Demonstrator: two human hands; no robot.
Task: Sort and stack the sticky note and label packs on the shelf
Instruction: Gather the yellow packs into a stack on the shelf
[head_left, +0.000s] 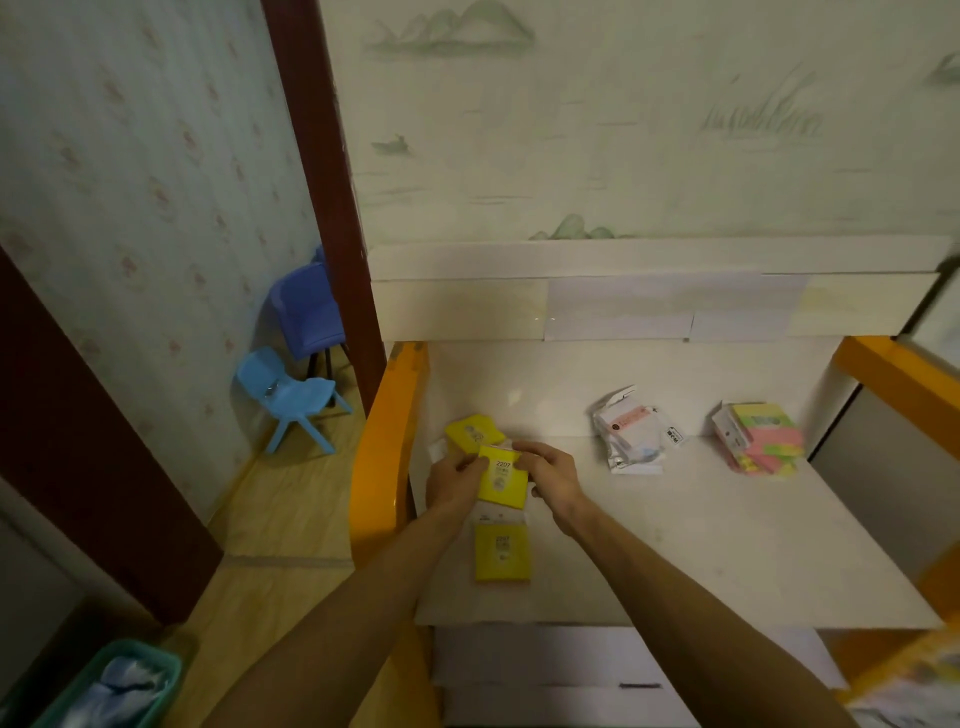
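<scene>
- Together, both my forearms reached forward over the near left part of the white shelf (727, 545), wrists bent slightly inward toward each other.
- My left hand (454, 480) pinched the left edge of a yellow sticky note pack (503, 480), fingers curled, thumb on top.
- My right hand (550, 470) gripped the pack's upper right edge, fingers curled round it.
- That pack was held just above the shelf, printed face up, its long axis running away from me and tilted slightly left; the number 2207 showed near its far end.
- A second yellow pack (501, 551) lay flat nearer to me, squarish, long axis pointing away.
- A third yellow pack (474, 434) lay just beyond my left hand, turned askew.
- Glossy white label packs (631, 434) sat crumpled in a loose pile mid-shelf.
- Pink, green and yellow sticky note packs (763, 439) were stacked unevenly well to the right.
- Smooth orange rails (382, 457) edged the shelf.
</scene>
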